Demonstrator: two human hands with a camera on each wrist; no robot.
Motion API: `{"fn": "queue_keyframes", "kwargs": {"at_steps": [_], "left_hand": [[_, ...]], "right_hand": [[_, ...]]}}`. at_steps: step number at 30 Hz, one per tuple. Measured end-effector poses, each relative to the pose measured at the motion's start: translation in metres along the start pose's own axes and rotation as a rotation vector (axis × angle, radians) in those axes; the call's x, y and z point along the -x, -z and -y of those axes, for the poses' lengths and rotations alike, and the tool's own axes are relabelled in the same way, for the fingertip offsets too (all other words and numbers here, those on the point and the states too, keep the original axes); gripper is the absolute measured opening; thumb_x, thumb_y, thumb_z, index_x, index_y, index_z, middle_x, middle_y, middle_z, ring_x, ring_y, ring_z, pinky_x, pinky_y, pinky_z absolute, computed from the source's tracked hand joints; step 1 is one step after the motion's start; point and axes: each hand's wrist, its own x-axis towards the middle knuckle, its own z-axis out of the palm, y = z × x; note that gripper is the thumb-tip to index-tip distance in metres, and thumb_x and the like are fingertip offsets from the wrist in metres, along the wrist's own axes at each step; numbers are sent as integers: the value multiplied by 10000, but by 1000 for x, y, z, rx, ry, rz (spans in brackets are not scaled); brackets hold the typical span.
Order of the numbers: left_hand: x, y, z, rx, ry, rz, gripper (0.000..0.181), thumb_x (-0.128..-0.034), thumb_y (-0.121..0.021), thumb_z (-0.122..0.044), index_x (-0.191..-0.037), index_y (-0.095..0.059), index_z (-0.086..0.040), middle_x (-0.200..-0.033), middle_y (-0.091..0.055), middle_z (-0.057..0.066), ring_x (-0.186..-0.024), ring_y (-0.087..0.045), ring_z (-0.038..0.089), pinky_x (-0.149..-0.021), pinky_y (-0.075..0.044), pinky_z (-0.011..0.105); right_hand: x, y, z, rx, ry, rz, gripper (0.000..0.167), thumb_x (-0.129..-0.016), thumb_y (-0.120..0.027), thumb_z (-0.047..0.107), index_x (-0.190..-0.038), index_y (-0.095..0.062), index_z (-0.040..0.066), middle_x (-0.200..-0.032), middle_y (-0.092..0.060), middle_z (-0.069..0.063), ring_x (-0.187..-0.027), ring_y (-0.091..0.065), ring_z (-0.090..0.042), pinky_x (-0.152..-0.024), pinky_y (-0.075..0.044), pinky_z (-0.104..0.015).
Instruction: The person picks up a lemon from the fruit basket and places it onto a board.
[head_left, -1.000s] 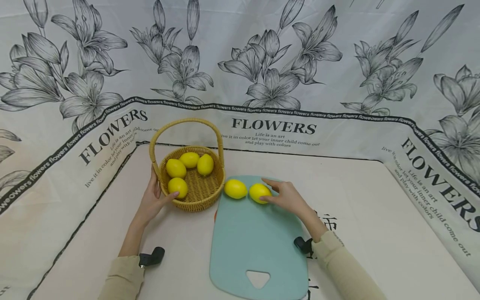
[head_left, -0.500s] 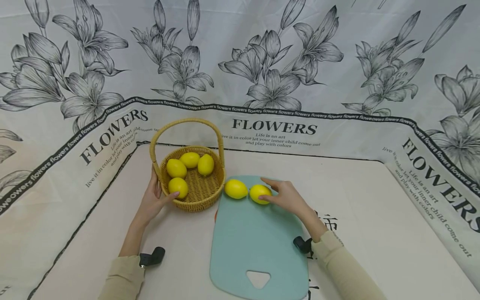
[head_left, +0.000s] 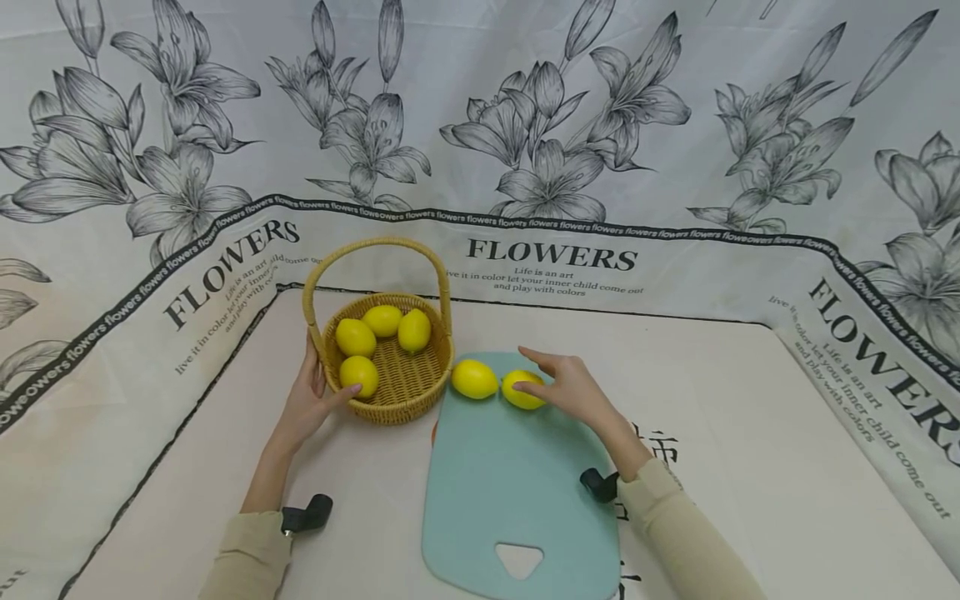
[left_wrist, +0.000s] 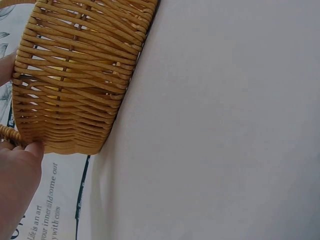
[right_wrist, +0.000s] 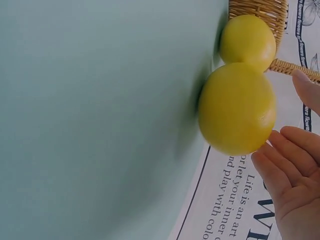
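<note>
At the left of the head view, my left hand [head_left: 306, 410] grips the side of a wicker basket [head_left: 397, 412], its thumb over the near rim. Several yellow lemons [head_left: 383, 321] sit inside the basket. My right hand [head_left: 576, 388] hovers at a lemon [head_left: 524, 397] on the far end of a pale blue cutting board [head_left: 517, 475]. Its thumb and fingers are spread apart; in the right wrist view the fingertips [right_wrist: 260, 159] are close against that lemon's side, though contact is unclear. A second lemon [head_left: 474, 379] lies just left of it, next to the basket.
The basket's tall arched handle [head_left: 375, 242] stands upright. A floral printed cloth [head_left: 555, 183] hangs behind the table [head_left: 735, 433]. Something orange [head_left: 434, 431] peeks out at the board's left edge. A triangular hole [head_left: 519, 560] marks the board's near end.
My right hand has loosened: its thumb has come up over the lemon and the index finger has spread farther away. The left hand keeps its grip on the basket.
</note>
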Motion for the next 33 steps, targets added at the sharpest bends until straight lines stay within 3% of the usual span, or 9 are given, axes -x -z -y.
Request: {"fn": "queue_keyframes", "kwargs": {"at_steps": [10,15,26,33], "left_hand": [[-1,0,2,1,19,1,1095,-867,-700,-18,-1529,138,-264,-1592,172,-17,-1465,47,160,-1147,-88,136],[-2,0,2,6,24,6,1102,-861,-700,-2,-1529,142,-247,-1592,175,-9,-1465,58,172,-1156,-80,156],[0,-2,1,-11,18,0,1085,-875,-699,-38,-1529,137,-266,-1594,165,-26,-1465,49,145,-1139,-94,120],[0,0,2,-10,13,3,1089,-875,-696,-32,-1527,142,-273,-1593,169,-21,-1466,47,162,-1136,-99,116]], "right_hand": [[-11,-3,15,-53,-7,-33,592,-857,-747,271,-1381,-537,92,-1376,-533,-111,-1199,-547,-358,-998,-478,-429],[-18,-6,21,-66,33,-44,601,-853,-748,282,-1379,-538,80,-1375,-534,-117,-1181,-556,-381,-987,-487,-429],[-33,-16,36,-100,73,-29,599,-858,-736,313,-1385,-537,108,-1374,-540,-78,-1203,-550,-334,-999,-482,-373],[-40,-24,45,-130,53,-4,585,-863,-733,311,-1387,-538,138,-1384,-534,-42,-1228,-537,-296,-1022,-463,-346]]}}
